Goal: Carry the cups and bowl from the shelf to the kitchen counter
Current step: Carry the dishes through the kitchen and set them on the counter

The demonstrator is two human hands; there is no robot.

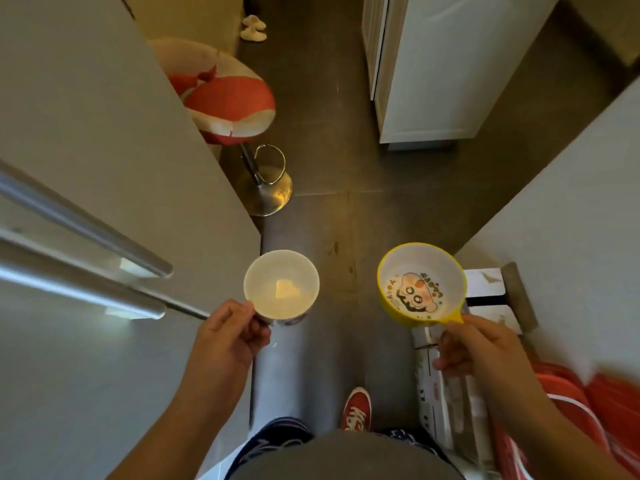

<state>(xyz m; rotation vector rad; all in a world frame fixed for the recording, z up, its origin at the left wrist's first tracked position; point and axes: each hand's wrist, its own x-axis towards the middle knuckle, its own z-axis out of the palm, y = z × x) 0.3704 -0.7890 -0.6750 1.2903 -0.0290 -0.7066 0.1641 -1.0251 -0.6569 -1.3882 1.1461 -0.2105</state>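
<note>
Dark floor tiles ran down a narrow passage where a person stood looking down on a white cup and a yellow-rimmed bowl, both held upright and level in the air, well apart, above the floor and over no bench. The left hand was closed on the cup at its near side, thumb on the rim and fingers curled under where a handle would sit, though the handle itself was hidden. The right hand pinched the bowl's small yellow tab, thumb on top, the other fingers loosely bent below. Both vessels looked empty; a cartoon face was printed inside the bowl. By these signs the carry appeared midway: two pieces were off the shelf and in transit, none set down, and neither shelf nor counter could be identified with certainty; any further cups were out of view. A grey cabinet front with metal bar handles filled the left side, a red-and-white stool on a chrome base stood beyond it, white cabinets rose ahead, and a red shoe showed below
</note>
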